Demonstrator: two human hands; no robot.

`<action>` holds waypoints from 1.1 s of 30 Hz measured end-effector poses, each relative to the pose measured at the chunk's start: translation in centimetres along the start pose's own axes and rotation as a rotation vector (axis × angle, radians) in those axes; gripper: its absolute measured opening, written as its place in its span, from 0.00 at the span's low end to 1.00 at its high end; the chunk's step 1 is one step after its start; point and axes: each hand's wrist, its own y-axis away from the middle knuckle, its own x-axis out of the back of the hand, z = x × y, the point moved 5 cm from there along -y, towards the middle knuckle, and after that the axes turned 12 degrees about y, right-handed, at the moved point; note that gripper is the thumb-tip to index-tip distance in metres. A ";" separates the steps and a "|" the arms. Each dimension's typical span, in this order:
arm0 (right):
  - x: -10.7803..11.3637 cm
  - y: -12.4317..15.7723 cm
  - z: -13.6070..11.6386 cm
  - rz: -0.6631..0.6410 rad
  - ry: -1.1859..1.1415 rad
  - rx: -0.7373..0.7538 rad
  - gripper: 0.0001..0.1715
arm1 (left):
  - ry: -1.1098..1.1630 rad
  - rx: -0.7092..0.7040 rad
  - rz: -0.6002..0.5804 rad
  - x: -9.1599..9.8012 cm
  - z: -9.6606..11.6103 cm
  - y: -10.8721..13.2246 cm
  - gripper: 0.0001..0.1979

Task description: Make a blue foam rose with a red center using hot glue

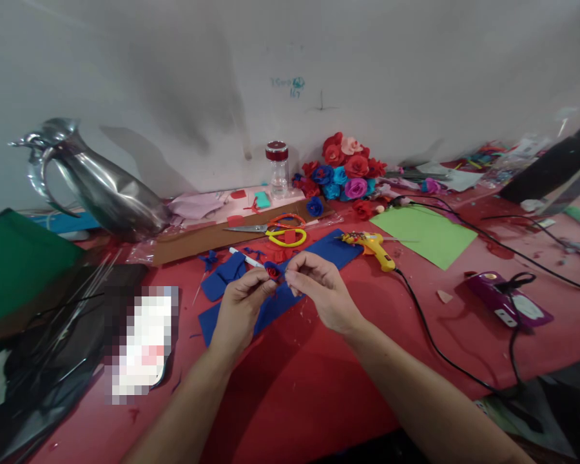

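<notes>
Both bare forearms [406, 380] reached forward, angled inward. The left hand [244, 299] was closed in a pinch; the right hand [321, 290] curled just beside it.

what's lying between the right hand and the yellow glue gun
In the head view, the far end of the blue strip shows between the right hand and the yellow glue gun.

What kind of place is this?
Probably a craft workspace for making flowers: a bunch of flowers by the wall, a glue gun and scissors on the red table, and the left hand holding a small flower.
</notes>
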 end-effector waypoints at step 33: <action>0.2 0.2 -0.5 0.082 0.207 0.052 0.06 | -0.150 -0.080 -0.006 0.0 0.6 0.2 0.06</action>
